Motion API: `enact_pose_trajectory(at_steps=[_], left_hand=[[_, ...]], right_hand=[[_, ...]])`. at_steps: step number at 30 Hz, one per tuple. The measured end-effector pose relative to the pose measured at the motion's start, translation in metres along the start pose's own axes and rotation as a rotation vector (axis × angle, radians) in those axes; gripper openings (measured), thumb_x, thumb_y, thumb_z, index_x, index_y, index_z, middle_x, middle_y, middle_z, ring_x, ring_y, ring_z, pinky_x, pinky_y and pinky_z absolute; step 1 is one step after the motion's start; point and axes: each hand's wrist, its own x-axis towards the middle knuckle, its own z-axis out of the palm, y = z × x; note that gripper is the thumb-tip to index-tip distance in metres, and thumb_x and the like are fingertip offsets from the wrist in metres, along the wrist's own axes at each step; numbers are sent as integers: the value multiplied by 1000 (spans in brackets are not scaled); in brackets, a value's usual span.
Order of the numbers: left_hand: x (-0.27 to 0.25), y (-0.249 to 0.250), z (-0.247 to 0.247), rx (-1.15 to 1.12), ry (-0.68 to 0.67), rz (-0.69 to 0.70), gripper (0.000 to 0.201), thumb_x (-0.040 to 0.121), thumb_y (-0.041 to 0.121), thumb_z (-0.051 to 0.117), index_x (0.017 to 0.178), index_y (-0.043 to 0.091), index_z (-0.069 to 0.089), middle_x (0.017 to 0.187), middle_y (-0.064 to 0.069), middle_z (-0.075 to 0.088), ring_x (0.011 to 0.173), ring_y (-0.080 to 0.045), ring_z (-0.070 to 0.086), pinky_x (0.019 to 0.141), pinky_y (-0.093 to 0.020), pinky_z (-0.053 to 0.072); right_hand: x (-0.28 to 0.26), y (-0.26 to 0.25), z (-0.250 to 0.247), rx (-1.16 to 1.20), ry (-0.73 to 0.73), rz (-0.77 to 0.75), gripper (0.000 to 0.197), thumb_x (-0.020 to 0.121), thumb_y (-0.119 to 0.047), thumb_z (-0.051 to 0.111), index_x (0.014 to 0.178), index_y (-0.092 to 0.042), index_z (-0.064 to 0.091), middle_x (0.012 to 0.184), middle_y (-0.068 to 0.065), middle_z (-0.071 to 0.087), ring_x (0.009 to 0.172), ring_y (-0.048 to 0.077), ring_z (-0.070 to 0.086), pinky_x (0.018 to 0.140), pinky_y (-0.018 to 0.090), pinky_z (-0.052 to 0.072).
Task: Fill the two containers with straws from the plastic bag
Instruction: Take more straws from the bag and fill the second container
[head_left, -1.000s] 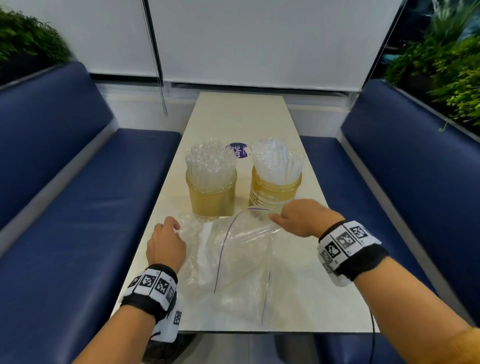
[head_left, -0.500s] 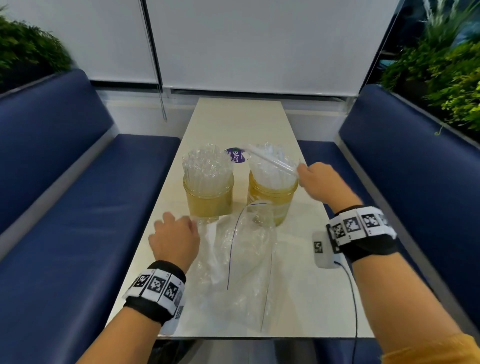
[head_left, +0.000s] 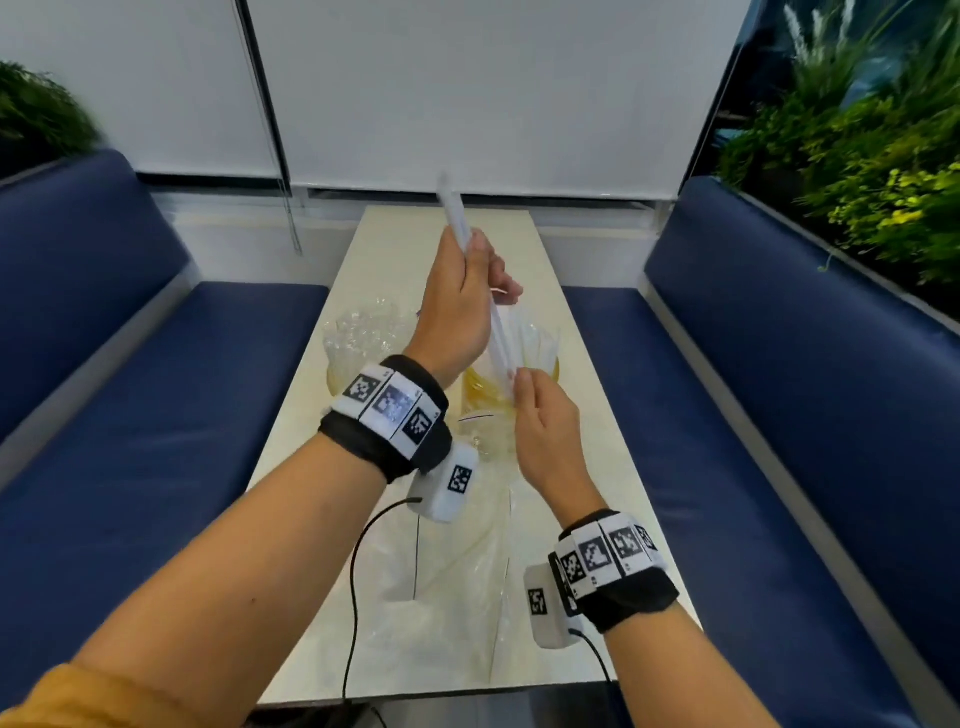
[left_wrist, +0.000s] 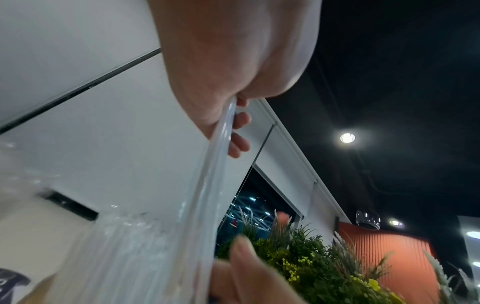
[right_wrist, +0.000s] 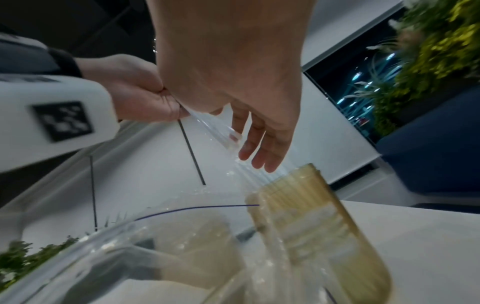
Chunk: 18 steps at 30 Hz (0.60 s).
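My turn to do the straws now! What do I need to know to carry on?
Left hand grips one straw, raised above the right container.
Right hand touches its lower end; grip unclear.
Both containers, left container included, already hold many straws.
Plastic bag lies on the table, looking nearly empty.
Left to do: drop this straw in, check the bag.

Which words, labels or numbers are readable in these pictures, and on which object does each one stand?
No text is readable.
Purple sticker on the table: only a blurred corner shows, unreadable.
Wristbands and wrist camera housings: black-and-white square code markers only, no words or numbers.
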Motion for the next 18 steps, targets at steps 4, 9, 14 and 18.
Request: enact_pose_trajectory(at_steps=[4, 9, 14, 18], left_hand=[[39, -13, 28, -11, -36, 51, 21, 108, 28, 26, 104, 15, 42, 86, -12, 63, 96, -37, 70, 91, -41, 56], [53, -57, 45, 276, -104, 45, 36, 109, 33, 23, 122, 4, 39, 113, -2, 72, 90, -31, 66, 79, -10, 46], [45, -105, 43, 716, -184, 19, 45, 107, 36, 24, 116, 4, 54, 131, -15, 58, 139, -34, 40, 120, -48, 9], [33, -121, 38, 983, -268, 18, 45, 107, 36, 30, 134, 9, 55, 155, -6, 41, 153, -33, 12, 123, -55, 3]], right_hand=[[-15, 29, -22, 46, 44, 80, 26, 107, -35, 43, 122, -24, 61, 112, -11, 66, 102, 1, 62, 84, 15, 48], [-27, 52, -44, 1, 27, 122, 23, 105, -31, 45, 103, -25, 67, 94, -11, 69, 90, 3, 64, 78, 17, 49], [-12, 56, -59, -146, 49, 60, 23, 104, -30, 47, 103, -26, 69, 103, -17, 66, 100, 5, 61, 83, 26, 52], [50, 20, -63, -301, 181, -260, 30, 105, -27, 44, 132, -19, 56, 131, -8, 54, 124, 12, 46, 103, 26, 41]])
